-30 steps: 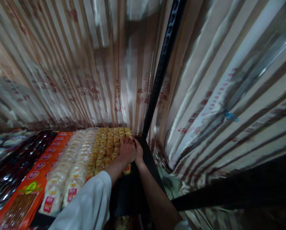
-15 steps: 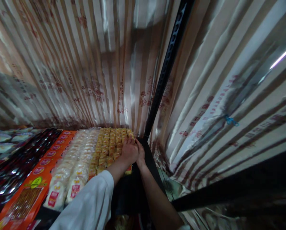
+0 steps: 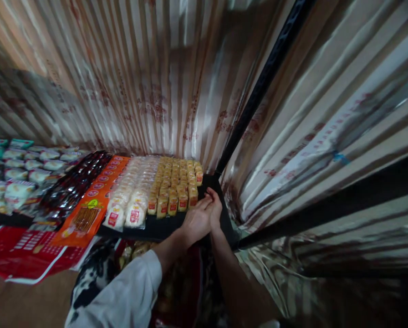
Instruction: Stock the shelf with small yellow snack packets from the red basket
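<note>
Just right of the rows of small yellow wrapped snack packs (image 3: 173, 182), my two hands meet above the dark shelf (image 3: 209, 182). My left hand (image 3: 197, 222) lies with its fingers stretched across the palm side of my right hand (image 3: 215, 210). The right hand is turned on edge, its fingers extended and slightly bent. Nothing shows between them, though where they touch is partly hidden. The snack packs stand upright in tight rows, and the front ones carry red labels. The nearest pack stands just left of my fingers, apart from them.
Further left lie white packs with red labels (image 3: 135, 214), an orange bag (image 3: 86, 218), dark shiny packs (image 3: 74, 187) and pale bags (image 3: 19, 191). A black post (image 3: 248, 114) rises at the shelf's back corner. Striped sheeting (image 3: 139, 82) hangs behind. Below is an open container with wrapped goods (image 3: 135, 250).
Both hands have come off the yellow snack packs toward me and now touch each other beside them. The view has shifted, showing more of the shelf's front and the floor.
</note>
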A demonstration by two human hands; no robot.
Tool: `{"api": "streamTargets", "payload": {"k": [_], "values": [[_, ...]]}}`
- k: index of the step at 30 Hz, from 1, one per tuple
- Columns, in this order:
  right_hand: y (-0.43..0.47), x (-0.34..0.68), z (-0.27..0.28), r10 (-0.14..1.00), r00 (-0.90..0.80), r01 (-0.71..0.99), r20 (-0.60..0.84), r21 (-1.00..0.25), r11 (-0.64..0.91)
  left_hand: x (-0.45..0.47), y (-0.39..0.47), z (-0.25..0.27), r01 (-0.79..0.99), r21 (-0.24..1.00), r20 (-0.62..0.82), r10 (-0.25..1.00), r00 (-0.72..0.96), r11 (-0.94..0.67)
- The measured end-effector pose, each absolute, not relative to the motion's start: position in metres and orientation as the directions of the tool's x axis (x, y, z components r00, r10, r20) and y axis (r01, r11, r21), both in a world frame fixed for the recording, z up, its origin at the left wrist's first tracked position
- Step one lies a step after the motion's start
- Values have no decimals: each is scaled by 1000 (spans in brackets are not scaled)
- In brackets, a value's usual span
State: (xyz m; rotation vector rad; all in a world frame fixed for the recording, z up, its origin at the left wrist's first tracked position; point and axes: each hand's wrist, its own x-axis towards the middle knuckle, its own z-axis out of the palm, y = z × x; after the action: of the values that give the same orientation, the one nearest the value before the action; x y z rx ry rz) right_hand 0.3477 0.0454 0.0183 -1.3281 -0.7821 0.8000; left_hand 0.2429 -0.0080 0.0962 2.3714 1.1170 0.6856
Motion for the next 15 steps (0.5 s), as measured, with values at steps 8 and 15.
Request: {"api": "streamTargets", "payload": {"k": [8,15], "values": [[-79,294,8,893,449,31,37,-999,26,188,-118,64,418,674,383,773,506,-608],[-141,259,-51,954,278,100,-111,-985,-144,148,-174,25,472,803,167,897,408,-364]]}}
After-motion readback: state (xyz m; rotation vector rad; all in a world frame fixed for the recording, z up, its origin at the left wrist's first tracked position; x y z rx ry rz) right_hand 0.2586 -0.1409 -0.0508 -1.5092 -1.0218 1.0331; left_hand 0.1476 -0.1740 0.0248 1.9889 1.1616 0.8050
